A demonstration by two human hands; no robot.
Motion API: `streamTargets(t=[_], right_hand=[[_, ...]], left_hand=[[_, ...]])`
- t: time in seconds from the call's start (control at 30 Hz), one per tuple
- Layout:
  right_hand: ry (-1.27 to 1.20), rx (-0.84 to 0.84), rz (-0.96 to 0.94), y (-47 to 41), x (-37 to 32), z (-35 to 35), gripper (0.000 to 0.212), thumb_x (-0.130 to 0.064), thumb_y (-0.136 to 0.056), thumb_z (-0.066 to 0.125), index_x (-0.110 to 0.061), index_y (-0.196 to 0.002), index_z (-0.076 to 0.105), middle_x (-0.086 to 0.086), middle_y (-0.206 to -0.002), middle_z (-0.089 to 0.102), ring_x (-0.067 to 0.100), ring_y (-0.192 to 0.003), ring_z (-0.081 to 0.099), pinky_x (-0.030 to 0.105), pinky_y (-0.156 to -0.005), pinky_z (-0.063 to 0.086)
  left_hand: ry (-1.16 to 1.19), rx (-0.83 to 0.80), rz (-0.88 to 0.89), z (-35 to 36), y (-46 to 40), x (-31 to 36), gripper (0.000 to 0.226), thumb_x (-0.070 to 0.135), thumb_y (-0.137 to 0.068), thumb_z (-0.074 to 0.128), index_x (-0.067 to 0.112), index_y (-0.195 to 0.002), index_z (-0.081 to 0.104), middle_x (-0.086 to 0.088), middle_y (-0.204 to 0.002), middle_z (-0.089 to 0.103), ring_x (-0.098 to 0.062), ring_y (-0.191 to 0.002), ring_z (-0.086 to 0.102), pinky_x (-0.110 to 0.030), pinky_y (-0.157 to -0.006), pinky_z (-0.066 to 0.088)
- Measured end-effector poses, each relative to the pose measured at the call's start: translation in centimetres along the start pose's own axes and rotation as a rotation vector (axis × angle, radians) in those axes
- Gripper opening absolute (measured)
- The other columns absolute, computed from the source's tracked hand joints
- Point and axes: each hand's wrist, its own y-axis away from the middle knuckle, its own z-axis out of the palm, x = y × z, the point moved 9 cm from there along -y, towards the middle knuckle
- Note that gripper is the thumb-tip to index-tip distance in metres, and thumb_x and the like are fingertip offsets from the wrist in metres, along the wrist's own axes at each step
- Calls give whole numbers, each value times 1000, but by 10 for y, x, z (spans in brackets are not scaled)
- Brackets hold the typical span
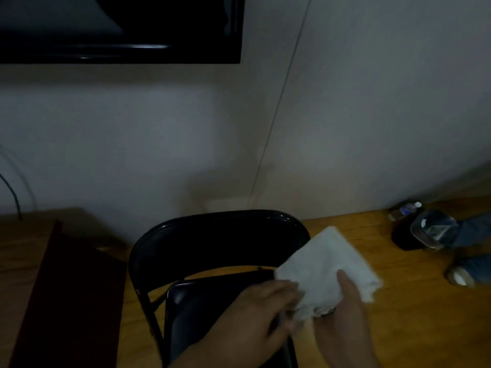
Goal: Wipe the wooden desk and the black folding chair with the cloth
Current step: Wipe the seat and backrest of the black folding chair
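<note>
A black folding chair [212, 235] stands in front of me, its curved backrest toward the wall and its padded seat [191, 309] below my arms. Both my hands hold a white cloth [326, 264] above the chair's right side. My left hand [260, 312] grips the cloth's lower left edge. My right hand [342, 312] holds it from underneath, thumb pressed on top. A brown wooden surface [24, 251] shows at the far left; I cannot tell whether it is the desk.
A dark red mat [71, 301] lies left of the chair on wooden flooring [398, 301]. At the right sit a plastic water bottle [406, 209], a dark bag with a clear container [427, 232], and a person's jeans leg and shoe [462, 274]. A black frame [132, 53] hangs on the wall.
</note>
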Motion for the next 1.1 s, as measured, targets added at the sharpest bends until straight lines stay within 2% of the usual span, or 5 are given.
streamTargets(t=[0.33, 0.43, 0.57, 0.97, 1.1], right_hand=[[629, 160, -582, -58, 17, 39, 55, -12, -104, 58, -4, -152, 34, 5, -130, 51, 8, -114, 55, -4, -86, 39], [660, 269, -752, -66, 21, 67, 84, -16, -106, 56, -6, -162, -5, 13, -172, 3, 24, -159, 13, 43, -130, 16], [1016, 340, -1104, -55, 8, 119, 71, -34, -105, 48, -8, -162, 16, 27, -170, 8, 52, -155, 1, 65, -125, 7], [1832, -483, -1625, 31, 198, 302, 71, -47, -81, 62, -27, -148, 47, 14, -160, 36, 46, -153, 14, 63, -123, -12], [2253, -878, -1315, 11, 285, 281, 59, -33, -106, 46, -25, -162, 28, 12, -163, 37, 30, -151, 29, 33, -114, 29]], left_hand=[[-291, 629, -285, -103, 34, -94, 54, 41, -102, 40, 18, -150, 46, -6, -163, 36, -22, -157, 15, -52, -127, 6], [-144, 808, -588, -141, 59, -147, 56, 23, -103, 45, 11, -156, 33, -16, -167, 25, -32, -158, 10, -55, -127, 5], [258, 813, -752, -146, 83, -202, 53, 14, -104, 39, 10, -157, 33, -15, -159, 42, -33, -148, 36, -45, -123, 27], [568, 1167, -589, -164, 141, -230, 57, 22, -98, 37, 15, -154, 37, -6, -153, 46, -18, -136, 48, -41, -116, 39], [538, 1224, -632, -174, 166, -250, 61, 36, -88, 34, 23, -146, 48, 7, -137, 50, -5, -124, 46, -12, -94, 35]])
